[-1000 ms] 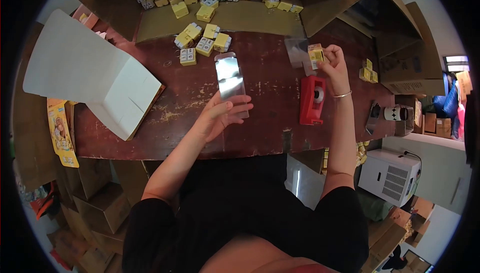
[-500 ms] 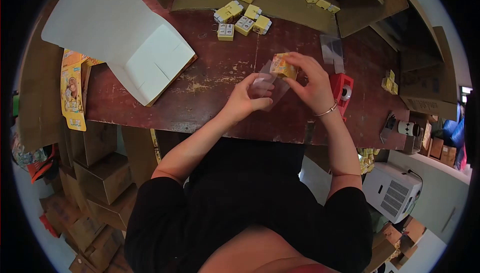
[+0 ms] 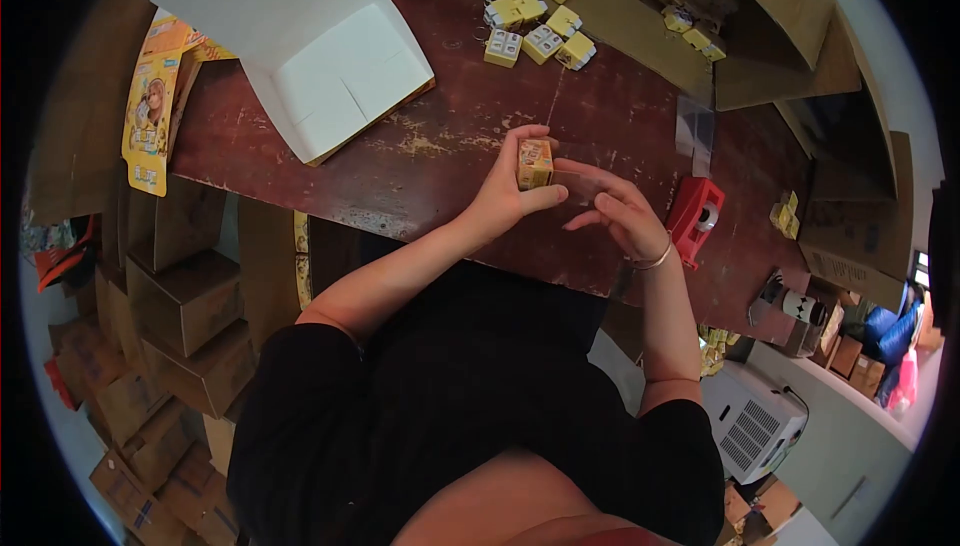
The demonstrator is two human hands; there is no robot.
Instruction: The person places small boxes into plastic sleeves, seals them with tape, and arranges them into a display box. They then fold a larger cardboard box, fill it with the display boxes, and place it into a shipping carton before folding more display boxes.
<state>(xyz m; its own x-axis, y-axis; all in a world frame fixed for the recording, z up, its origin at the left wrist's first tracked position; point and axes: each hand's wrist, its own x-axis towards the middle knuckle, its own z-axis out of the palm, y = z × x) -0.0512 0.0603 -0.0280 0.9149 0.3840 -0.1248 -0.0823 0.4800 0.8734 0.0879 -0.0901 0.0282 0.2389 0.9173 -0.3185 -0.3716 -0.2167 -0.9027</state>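
Note:
My left hand point(image 3: 508, 191) grips a small yellow box point(image 3: 534, 163) that sits at one end of a clear plastic sleeve point(image 3: 578, 186). My right hand point(image 3: 617, 211) pinches the other end of that sleeve with its fingertips, over the near half of the dark red table point(image 3: 420, 156). Both hands are close together, a little left of a red tape dispenser point(image 3: 696, 219).
Several small yellow boxes point(image 3: 540, 36) lie at the table's far side, more in an open cardboard carton point(image 3: 700, 26). A folded white carton point(image 3: 300, 36) lies far left. A clear sleeve point(image 3: 694, 131) rests beyond the dispenser. Cardboard boxes point(image 3: 180, 316) stack on the floor at left.
My right hand brought a yellow box from the far right to the sleeve in my left hand. Now the left holds the box and the right has moved to the sleeve's other end.

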